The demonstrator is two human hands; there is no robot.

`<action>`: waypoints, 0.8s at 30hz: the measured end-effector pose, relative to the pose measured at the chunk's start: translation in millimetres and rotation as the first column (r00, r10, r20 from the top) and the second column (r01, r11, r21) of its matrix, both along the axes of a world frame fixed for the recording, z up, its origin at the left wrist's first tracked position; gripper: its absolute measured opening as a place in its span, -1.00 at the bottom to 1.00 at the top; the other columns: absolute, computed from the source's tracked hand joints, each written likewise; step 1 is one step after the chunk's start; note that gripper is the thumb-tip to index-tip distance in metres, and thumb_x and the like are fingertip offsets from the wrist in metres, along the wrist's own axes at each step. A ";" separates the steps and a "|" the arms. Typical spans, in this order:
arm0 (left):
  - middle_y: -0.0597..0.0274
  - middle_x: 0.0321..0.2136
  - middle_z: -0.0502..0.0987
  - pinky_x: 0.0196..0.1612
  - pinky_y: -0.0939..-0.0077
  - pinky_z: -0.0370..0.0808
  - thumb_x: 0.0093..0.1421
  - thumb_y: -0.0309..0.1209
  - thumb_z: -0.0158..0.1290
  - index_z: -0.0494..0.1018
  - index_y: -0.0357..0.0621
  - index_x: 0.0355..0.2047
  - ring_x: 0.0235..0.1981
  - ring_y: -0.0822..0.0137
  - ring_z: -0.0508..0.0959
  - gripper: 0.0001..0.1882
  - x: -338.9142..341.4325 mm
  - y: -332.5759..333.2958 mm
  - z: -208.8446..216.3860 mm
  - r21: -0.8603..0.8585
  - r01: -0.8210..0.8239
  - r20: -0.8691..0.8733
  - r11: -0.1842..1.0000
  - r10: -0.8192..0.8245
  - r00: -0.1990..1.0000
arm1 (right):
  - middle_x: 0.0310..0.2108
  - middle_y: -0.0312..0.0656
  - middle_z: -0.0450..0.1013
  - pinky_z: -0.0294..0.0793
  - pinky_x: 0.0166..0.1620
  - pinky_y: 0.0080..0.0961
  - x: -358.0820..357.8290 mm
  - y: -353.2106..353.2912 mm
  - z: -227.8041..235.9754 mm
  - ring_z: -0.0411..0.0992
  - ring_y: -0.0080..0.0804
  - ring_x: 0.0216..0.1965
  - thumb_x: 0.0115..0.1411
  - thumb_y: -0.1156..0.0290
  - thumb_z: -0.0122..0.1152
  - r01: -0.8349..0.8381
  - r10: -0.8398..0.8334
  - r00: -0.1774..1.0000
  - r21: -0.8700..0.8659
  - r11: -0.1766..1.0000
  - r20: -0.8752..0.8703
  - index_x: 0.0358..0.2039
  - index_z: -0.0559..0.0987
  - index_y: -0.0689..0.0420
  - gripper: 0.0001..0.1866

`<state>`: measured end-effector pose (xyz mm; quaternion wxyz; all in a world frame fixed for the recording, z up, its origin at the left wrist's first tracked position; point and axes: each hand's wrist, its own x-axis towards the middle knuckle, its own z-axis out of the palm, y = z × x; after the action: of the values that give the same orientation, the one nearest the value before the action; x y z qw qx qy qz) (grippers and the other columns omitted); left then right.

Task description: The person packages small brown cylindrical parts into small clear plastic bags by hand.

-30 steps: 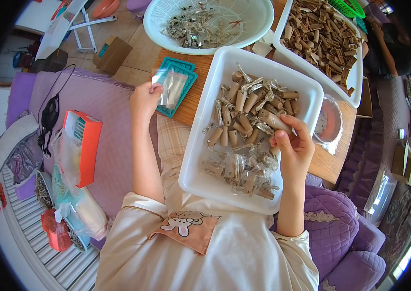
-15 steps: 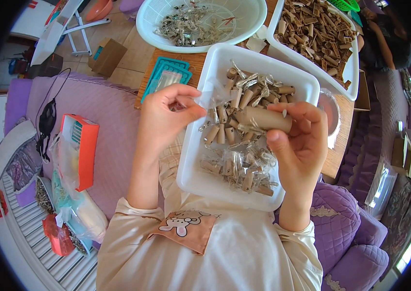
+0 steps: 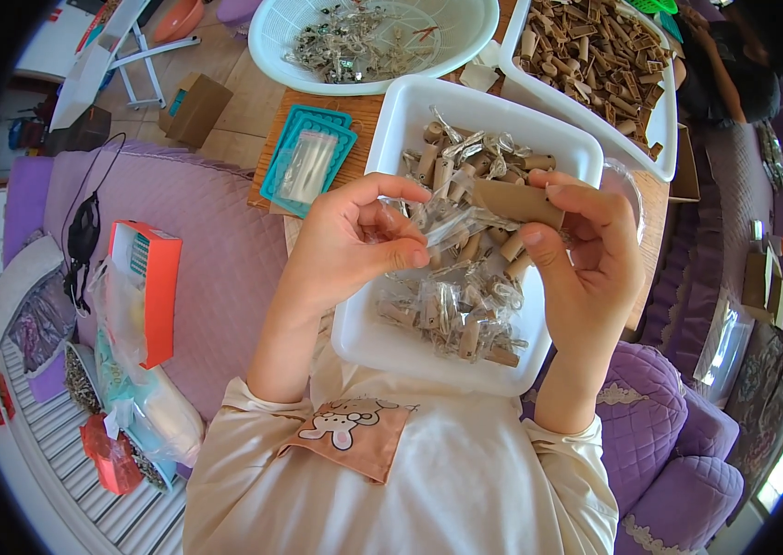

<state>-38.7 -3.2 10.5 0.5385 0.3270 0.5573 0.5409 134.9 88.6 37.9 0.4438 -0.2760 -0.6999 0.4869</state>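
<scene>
My right hand grips a tan cylinder near its right end, between thumb and fingers. A bundle of pale, shiny cord or wire hangs beside the cylinder. My left hand is curled around a small clear plastic bag, whose film reaches the cylinder's left end; whether the end is inside cannot be made out. Both hands are above a white tray. In it lie loose tan cylinders with shiny cord bundles, and several bagged pieces toward the near side.
A pale green basket of shiny wired parts stands at the back, beside a white bin of brown pieces. Teal trays hold clear bags. A red box sits on the purple sofa at left. Another person is at far right.
The cylinder has turned slightly and moved a little right with my right hand. My left hand has brought the plastic bag right and down, against the cylinder's left end.
</scene>
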 end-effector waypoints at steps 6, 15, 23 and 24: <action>0.32 -0.57 0.50 -0.38 0.71 0.37 -0.19 -0.57 0.24 0.38 -0.18 -0.23 -0.48 0.57 0.48 -0.55 2.1 -1.2 0.0 0.029 0.029 -0.036 0.999 -0.028 0.999 | -0.40 -0.18 0.46 0.40 -0.39 -0.69 3.6 3.0 6.1 0.38 -0.58 -0.48 -0.10 0.64 0.22 0.062 -0.062 0.986 0.003 0.998 0.157 -0.36 0.43 0.27 -0.76; 0.23 -0.57 0.53 -0.47 0.74 0.38 -0.14 -0.56 0.20 0.38 -0.18 -0.22 -0.54 0.57 0.48 -0.59 16.7 -6.3 -2.8 0.066 -0.034 -0.413 0.997 0.058 0.909 | -0.48 -0.26 0.41 0.33 -0.43 -0.70 5.9 26.2 1.7 0.31 -0.65 -0.51 -0.05 0.63 0.15 -0.163 0.273 0.905 -0.328 0.931 0.326 -0.33 0.44 0.26 -0.79; 0.22 -0.48 0.53 -0.37 0.68 0.43 -0.09 -0.59 0.16 0.36 -0.25 -0.17 -0.42 0.49 0.52 -0.59 20.6 -3.2 -4.3 0.080 0.023 -0.184 0.997 -0.008 0.983 | -0.41 -0.25 0.42 0.35 -0.35 -0.73 3.2 29.8 -1.7 0.34 -0.66 -0.42 0.00 0.66 0.09 -0.300 0.381 0.923 -0.513 0.804 0.058 -0.30 0.43 0.28 -0.80; 0.22 -0.48 0.53 -0.37 0.68 0.43 -0.09 -0.59 0.16 0.36 -0.25 -0.17 -0.42 0.49 0.52 -0.59 20.2 -3.1 -3.1 0.078 0.024 -0.184 0.997 -0.009 0.983 | -0.39 -0.23 0.43 0.38 -0.36 -0.70 3.7 29.9 -3.8 0.38 -0.61 -0.42 -0.02 0.65 0.11 -0.311 0.374 0.923 -0.405 0.860 0.086 -0.30 0.43 0.29 -0.79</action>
<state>-18.4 -6.3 7.4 0.4757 0.4014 0.5797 0.5259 138.6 118.5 34.1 0.2289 -0.2667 -0.6623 0.6617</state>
